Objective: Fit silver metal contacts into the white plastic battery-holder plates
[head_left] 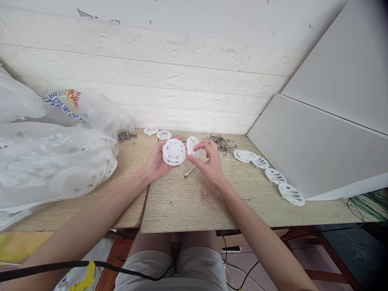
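Observation:
My left hand (158,159) is closed round a small stack of round white plastic discs (173,152) with slots and raised ribs. Between the thumb and fingers of my right hand (209,159), another white slotted disc (192,146) is held tilted, just right of the stack. Both hands are above the wooden table. Below them lies a narrow metal tool (190,171), its upper end near my right hand. A heap of small metal pieces (222,143) is behind my right hand. Two more white discs (164,135) rest behind my left hand.
Large translucent plastic bags (54,157) fill the table's left side. Several white discs (275,176) lie in a row along a grey panel (327,153) on the right. Another pile of metal bits (127,136) sits by the bags. A black cable (121,267) crosses near my lap.

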### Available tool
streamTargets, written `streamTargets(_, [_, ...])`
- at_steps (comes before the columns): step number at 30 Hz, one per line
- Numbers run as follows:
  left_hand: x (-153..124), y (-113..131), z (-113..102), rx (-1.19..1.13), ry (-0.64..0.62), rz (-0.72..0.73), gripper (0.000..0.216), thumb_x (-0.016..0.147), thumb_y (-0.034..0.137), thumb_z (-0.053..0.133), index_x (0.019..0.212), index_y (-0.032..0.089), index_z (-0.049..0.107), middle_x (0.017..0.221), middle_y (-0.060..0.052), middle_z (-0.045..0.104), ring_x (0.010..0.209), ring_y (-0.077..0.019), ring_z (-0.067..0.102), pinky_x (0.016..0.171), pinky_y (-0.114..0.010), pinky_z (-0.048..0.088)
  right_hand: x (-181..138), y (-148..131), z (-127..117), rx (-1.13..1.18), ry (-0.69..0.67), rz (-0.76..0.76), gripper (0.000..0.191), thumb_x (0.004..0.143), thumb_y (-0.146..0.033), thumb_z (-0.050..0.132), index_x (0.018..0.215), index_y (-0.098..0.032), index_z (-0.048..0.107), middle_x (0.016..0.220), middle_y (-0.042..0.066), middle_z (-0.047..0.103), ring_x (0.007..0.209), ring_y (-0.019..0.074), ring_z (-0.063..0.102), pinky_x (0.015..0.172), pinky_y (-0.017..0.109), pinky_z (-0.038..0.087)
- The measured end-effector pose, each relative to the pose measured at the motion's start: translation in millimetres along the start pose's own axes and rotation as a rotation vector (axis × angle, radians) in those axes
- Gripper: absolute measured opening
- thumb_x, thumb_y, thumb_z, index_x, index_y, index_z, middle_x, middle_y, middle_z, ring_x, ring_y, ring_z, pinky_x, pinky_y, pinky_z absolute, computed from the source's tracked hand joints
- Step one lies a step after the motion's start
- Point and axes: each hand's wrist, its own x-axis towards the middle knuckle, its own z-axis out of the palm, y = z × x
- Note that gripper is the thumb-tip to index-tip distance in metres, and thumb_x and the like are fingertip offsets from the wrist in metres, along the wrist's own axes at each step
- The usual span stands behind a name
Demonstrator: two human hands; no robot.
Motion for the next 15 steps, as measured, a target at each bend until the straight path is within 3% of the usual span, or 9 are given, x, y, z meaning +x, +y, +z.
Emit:
streamTargets(7, [6,-9,-8,0.166,-0.058,0.064,0.033,0.088,0.042,0.055,0.112,0.021,0.066,0.11,-0.006,0.068,0.078,-0.0159,0.064,0.054,-0.023,0.05,-1,3,3,-0.065,-0.054,-0.12,0.044,0.073,-0.046,0.076,0.104,-0.023,0.056,0.106,0.007,0.05,0.106,0.0245,0.05,0.089,0.041,0.046])
streamTargets(11, [8,-14,-13,0.255,-0.083,0.052,0.04,0.086,0.05,0.057,0.115,0.024,0.066,0.11,-0.008,0.069,0.076,-0.0173,0.063,0.052,-0.024,0.049,-1,3,5,-0.027,-0.109,-0.024,0.056,0.069,-0.046,0.079,0.112,-0.022,0.052,0.108,0.008,0.051,0.093,0.0215,0.053,0.073,0.035,0.05])
streamTargets(15, [6,-15,-13,0.309,-0.113,0.042,0.042,0.084,0.049,0.061,0.119,0.025,0.065,0.108,-0.008,0.068,0.074,-0.016,0.062,0.054,-0.025,0.05,-1,8,7,0.021,-0.131,0.094,0.055,0.065,-0.047,0.081,0.105,-0.022,0.054,0.105,0.006,0.05,0.083,0.0182,0.053,0.06,0.03,0.048])
